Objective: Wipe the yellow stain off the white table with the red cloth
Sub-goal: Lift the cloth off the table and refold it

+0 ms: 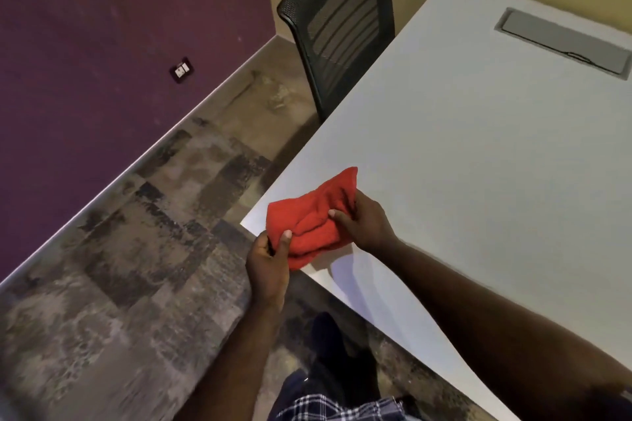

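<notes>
- The left hand (268, 260) is gripping the near-left edge of the red cloth (316, 220), thumb lying on top and the fingers curled beneath, so its grip is pressed together on the fabric.
- The right hand (364, 220) is pinching the far-right part of the same cloth, thumb on top of a fold and the fingers tucked under it.
- The cloth is bunching into folds between the two grips, one corner pointing away beyond the right grip, and it is hanging over the near corner of the white bench (478, 154); whether it is touching the surface cannot be told.
- A shadow is falling on the bench just below the right grip and forearm.
- The yellow stain is not showing anywhere on the visible bench top; the part under the cloth is hidden.
- Well beyond the right grip, a grey cable hatch (564, 43) is sitting flush in the bench top.
- Beyond both grips, a black mesh chair (338, 24) is standing against the far-left side of the bench.
- Left of the left grip, patterned carpet (136, 267) is running up to a purple wall (102, 44) carrying a dark wall socket (182, 70).
</notes>
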